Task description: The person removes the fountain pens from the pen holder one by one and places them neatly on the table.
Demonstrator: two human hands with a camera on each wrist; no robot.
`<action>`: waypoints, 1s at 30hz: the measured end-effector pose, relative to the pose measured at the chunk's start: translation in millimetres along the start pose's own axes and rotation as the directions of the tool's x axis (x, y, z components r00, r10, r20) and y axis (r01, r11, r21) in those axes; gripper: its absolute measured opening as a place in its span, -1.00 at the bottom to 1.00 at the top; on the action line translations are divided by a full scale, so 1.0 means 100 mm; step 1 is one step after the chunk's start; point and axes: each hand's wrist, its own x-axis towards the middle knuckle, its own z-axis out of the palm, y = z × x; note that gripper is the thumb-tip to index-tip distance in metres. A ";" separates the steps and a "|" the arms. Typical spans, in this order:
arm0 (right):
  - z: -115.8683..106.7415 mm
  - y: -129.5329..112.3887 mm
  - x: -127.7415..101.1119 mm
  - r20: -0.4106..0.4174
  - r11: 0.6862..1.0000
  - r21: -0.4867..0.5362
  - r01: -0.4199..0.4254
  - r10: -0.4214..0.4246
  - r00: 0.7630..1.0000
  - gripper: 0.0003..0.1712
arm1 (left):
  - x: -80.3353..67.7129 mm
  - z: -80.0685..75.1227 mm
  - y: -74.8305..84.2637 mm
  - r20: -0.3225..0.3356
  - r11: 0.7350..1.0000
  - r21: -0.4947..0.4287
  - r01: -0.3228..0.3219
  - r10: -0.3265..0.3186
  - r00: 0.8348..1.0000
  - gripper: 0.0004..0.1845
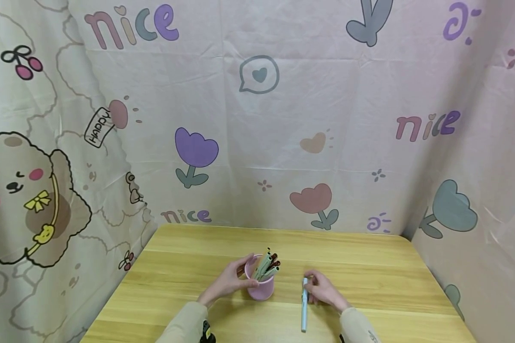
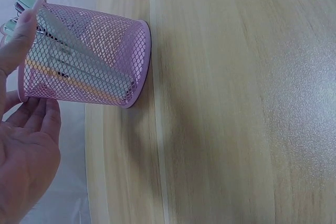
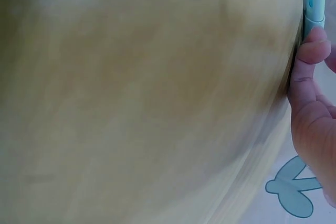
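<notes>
From the head view, the left hand (image 1: 229,281) grips a pink cup (image 1: 262,290) of pens (image 1: 263,267) over the table (image 1: 189,257), the right hand (image 1: 322,288) pinching a blue pen (image 1: 304,314) nearby; the left wrist shows the cup's mesh (image 2: 86,59), the right, fingers (image 3: 314,52) at the blue pen.

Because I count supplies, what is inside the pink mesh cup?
Several pale-green pens and some dark ends show inside the pink mesh cup. They overlap, so their exact number is hidden.
</notes>
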 end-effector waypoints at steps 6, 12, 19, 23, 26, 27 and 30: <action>0.00 0.00 0.00 -0.014 1.000 -0.011 -0.023 0.022 1.000 -0.49 | 0.00 0.00 -0.01 0.003 1.000 -0.005 -0.002 0.002 1.000 -0.02; 0.01 -0.01 -0.01 -0.026 0.999 -0.022 -0.031 0.031 0.999 -0.51 | 0.01 -0.01 -0.01 0.002 1.000 -0.009 0.002 -0.002 1.000 -0.02; 0.03 -0.02 -0.01 -0.027 0.999 -0.006 -0.032 0.032 0.999 -0.57 | 0.01 0.00 -0.01 0.002 1.000 -0.009 0.009 -0.008 1.000 -0.01; 0.03 -0.03 0.00 -0.021 0.999 -0.020 -0.029 0.028 0.999 -0.57 | 0.01 0.00 -0.01 -0.001 1.000 -0.016 0.010 -0.010 1.000 -0.01; 0.03 -0.02 0.01 -0.015 0.999 -0.037 -0.026 0.025 1.000 -0.57 | 0.01 0.00 -0.01 -0.003 1.000 -0.017 0.012 -0.012 1.000 0.00; 0.03 -0.02 0.01 -0.013 0.999 -0.038 -0.024 0.023 1.000 -0.57 | 0.01 0.00 -0.01 -0.002 1.000 -0.016 0.014 -0.014 1.000 0.00; 0.04 -0.01 0.01 -0.005 0.999 -0.040 -0.022 0.022 1.000 -0.57 | 0.00 0.00 -0.01 0.001 1.000 -0.011 0.013 -0.013 1.000 0.00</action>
